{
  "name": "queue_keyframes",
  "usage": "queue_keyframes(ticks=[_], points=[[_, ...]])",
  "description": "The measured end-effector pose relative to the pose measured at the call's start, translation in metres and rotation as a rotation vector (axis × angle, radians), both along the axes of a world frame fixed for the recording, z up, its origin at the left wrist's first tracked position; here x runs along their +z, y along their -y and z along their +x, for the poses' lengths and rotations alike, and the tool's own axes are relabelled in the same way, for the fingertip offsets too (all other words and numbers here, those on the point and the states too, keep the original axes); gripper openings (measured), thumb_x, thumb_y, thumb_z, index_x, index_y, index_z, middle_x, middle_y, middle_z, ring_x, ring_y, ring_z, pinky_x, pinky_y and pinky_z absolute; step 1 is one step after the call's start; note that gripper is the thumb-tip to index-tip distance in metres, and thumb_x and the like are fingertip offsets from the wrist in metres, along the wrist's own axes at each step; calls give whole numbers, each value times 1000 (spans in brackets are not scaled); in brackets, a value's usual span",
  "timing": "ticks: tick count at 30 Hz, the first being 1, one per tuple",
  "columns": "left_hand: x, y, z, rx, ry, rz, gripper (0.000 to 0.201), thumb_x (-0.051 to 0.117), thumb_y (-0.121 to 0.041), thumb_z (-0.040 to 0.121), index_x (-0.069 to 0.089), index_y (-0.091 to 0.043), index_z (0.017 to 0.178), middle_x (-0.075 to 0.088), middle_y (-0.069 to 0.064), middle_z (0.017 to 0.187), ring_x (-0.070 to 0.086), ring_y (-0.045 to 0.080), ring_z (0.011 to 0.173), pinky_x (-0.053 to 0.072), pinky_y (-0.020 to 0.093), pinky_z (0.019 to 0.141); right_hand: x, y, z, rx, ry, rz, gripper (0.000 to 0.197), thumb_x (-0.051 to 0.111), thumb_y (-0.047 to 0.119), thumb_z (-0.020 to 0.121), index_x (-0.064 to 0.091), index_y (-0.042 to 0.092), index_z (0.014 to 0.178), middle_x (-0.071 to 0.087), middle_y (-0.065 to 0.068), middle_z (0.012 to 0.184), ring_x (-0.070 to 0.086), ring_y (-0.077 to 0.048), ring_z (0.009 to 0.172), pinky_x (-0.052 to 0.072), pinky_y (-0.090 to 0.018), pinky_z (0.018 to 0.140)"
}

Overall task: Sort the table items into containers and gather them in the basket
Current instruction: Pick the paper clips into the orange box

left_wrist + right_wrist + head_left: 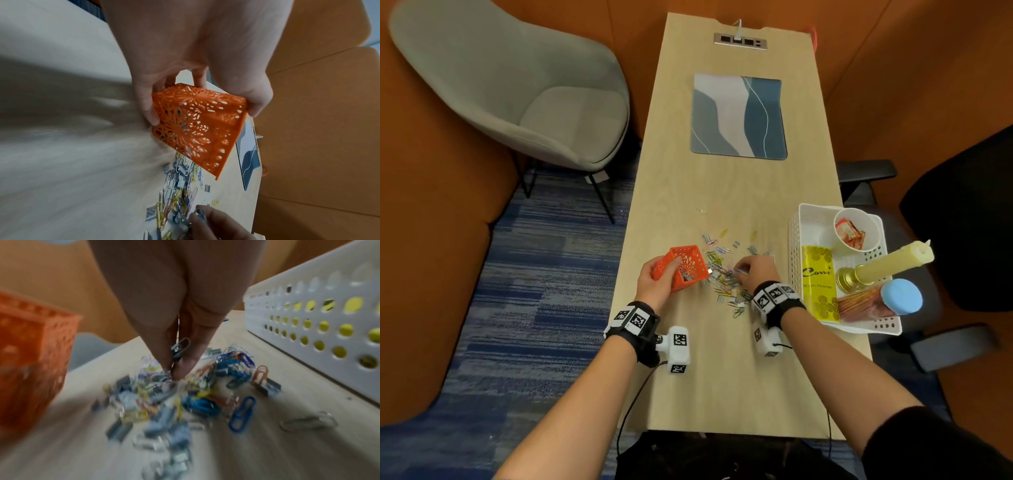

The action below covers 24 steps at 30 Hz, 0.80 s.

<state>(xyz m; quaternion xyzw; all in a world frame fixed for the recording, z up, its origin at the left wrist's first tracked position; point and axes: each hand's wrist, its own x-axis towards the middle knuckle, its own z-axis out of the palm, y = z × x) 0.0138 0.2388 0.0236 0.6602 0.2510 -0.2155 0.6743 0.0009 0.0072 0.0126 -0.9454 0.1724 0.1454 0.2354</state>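
Observation:
My left hand (pixel 659 279) grips a small orange lattice container (pixel 686 265), tilted with its mouth toward a heap of coloured paper clips (pixel 726 274) on the wooden table (pixel 722 377). The left wrist view shows thumb and fingers wrapped round the orange container (pixel 197 125), with a few clips inside. My right hand (pixel 755 272) sits over the heap. In the right wrist view its fingertips (pixel 180 368) pinch a few paper clips (pixel 180 348) just above the pile (pixel 185 395). The white perforated basket (pixel 794 246) stands to the right.
The basket holds a paper cup of sachets (pixel 854 229), a yellow powder box (pixel 818 284), a candle in a brass holder (pixel 887 265) and a blue-lidded jar (pixel 883 301). A blue-grey mat (pixel 738 116) lies farther back. A grey chair (pixel 517 89) stands left; a dark office chair (pixel 962 222) right.

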Motion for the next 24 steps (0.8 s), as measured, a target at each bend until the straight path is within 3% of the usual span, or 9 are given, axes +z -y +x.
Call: queue_keyframes(ticks=[5,7,9,11,14,16,19,22,24], points=[[0,9,-7,-44,6,-38,50,79,-43,82,58,-25,123,66,3,119,66,19,107,55,41,98,59,2,-2,-226,162,402,16,76,0,80,75,3,96,72,-10,88,67,-8,67,56,-16,68],[3,16,-9,-77,2,-55,50,79,-43,82,58,-25,124,66,3,119,66,18,105,58,40,92,81,-5,-3,-191,180,538,17,76,-1,80,74,2,96,73,-13,87,70,-9,64,58,-18,67],[8,23,-11,-110,0,-56,50,78,-42,84,58,-22,125,66,2,116,66,16,98,59,33,76,94,-16,-3,-109,173,564,17,78,4,80,75,5,97,74,-11,88,72,-16,73,60,-24,74],[16,27,-13,-132,11,-64,46,77,-37,86,56,-20,124,65,1,111,65,13,91,57,26,66,101,-27,-5,-5,151,540,24,80,13,80,76,10,103,75,-3,90,73,-12,82,58,-20,79],[21,26,-16,-145,13,-87,48,77,-38,86,56,-19,124,65,3,114,67,17,97,61,38,82,103,-31,-5,12,203,510,26,78,16,82,76,14,108,75,1,95,71,-7,86,54,-16,82],[22,17,-16,-149,3,-88,49,77,-42,85,57,-22,125,65,3,117,66,19,101,59,45,90,99,-26,-5,-76,275,482,20,74,10,84,77,11,104,74,-1,91,68,-9,80,54,-22,80],[19,2,-17,-143,-9,-93,47,76,-43,85,57,-26,124,64,2,119,65,19,104,59,43,89,71,-17,-9,-178,254,320,19,72,6,83,78,13,100,74,-4,90,69,-16,80,59,-35,83],[16,-9,-17,-100,28,-56,43,75,-38,87,57,-25,124,65,0,115,64,12,96,55,26,73,28,-13,-12,-90,4,93,45,78,17,79,67,18,122,65,-7,122,66,-21,103,53,-37,96],[13,-17,-17,-51,22,-55,46,77,-37,86,57,-23,126,65,1,116,65,13,99,55,26,79,4,-17,-13,52,-128,-30,69,77,23,79,49,18,142,45,-11,145,51,-26,128,43,-37,107]])
